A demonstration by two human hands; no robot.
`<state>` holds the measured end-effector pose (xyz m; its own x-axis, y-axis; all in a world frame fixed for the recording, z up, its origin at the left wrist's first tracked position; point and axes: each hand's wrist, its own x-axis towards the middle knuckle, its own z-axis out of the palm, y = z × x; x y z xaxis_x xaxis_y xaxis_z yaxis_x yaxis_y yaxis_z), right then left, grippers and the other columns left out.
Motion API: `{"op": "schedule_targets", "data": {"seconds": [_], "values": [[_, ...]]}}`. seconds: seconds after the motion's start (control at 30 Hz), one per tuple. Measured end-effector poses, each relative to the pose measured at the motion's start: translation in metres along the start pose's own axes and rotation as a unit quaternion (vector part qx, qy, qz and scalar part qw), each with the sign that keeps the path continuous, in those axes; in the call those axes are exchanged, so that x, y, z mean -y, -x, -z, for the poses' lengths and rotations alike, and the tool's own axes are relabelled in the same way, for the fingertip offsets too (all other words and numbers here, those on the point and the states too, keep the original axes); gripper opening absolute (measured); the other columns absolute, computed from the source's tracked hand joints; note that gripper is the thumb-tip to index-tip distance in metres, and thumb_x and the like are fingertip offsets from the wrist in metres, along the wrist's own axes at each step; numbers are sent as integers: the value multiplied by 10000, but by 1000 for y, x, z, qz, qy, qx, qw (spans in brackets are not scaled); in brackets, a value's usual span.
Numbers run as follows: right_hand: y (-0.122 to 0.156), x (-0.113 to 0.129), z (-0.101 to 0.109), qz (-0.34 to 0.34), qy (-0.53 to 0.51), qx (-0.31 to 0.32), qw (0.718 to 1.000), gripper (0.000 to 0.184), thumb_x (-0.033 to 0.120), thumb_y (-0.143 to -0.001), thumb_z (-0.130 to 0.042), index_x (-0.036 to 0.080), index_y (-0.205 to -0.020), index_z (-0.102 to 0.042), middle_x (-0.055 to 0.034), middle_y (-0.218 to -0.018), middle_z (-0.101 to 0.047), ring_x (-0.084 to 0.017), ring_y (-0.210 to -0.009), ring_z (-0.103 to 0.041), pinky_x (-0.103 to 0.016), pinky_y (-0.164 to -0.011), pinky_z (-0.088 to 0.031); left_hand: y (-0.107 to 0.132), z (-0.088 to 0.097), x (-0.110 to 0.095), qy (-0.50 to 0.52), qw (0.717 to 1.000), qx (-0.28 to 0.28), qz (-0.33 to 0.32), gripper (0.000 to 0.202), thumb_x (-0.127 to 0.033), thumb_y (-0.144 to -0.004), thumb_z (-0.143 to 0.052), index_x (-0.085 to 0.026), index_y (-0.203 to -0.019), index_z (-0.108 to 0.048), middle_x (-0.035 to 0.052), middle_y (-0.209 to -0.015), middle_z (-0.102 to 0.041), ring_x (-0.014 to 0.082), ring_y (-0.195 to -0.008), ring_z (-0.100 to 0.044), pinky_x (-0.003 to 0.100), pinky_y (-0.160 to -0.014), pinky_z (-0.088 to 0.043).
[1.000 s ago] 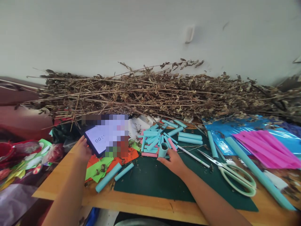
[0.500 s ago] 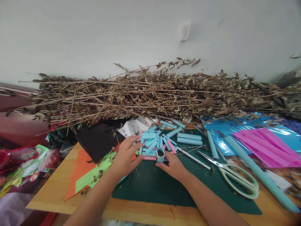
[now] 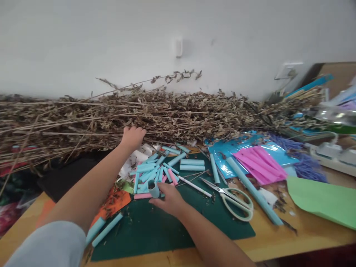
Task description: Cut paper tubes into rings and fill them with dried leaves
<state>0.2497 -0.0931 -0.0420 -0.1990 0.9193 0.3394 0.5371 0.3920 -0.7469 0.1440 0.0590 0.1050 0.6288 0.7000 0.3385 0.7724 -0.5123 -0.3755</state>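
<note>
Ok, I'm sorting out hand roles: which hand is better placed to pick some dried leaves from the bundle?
Probably the left hand: it is at the lower edge of the dried bundle, while the right hand holds the open-topped blue tube.

The tube (image 3: 155, 191) in the right hand (image 3: 169, 200) looked like matt paper from my end. The mat (image 3: 150, 230) beneath that grip read smooth and dull. Right of the grip, I saw scissors (image 3: 223, 191) with shiny metal blades and smooth, plastic-looking handles, then glossy blue plastic film (image 3: 222, 148). Beyond it, the stalks (image 3: 180, 115) looked dry, rough.
</note>
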Motion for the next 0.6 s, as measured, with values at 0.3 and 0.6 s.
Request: {"op": "schedule_targets", "data": {"seconds": [0.3, 0.6], "values": [[-5, -1, -2, 22, 2, 15, 1000, 333, 396, -677, -587, 176, -922, -539, -50, -856, -607, -183, -790, -549, -251, -657, -400, -12, 3, -7, -6, 999, -4, -35, 398, -314, -874, -197, -148, -1008, -533, 41, -864, -549, 160, -767, -524, 244, -600, -340], [-4, 0, -3, -1, -4, -1, 1000, 334, 362, -659, -609, 202, -945, -543, -37, -847, -612, -187, -736, -550, -266, -595, -402, 32, 62, -74, 18, 990, -3, -139, 462, -166, -764, -408, -258, -1209, -327, 31, -808, -572, 146, -631, -549, 202, -402, -242]]}}
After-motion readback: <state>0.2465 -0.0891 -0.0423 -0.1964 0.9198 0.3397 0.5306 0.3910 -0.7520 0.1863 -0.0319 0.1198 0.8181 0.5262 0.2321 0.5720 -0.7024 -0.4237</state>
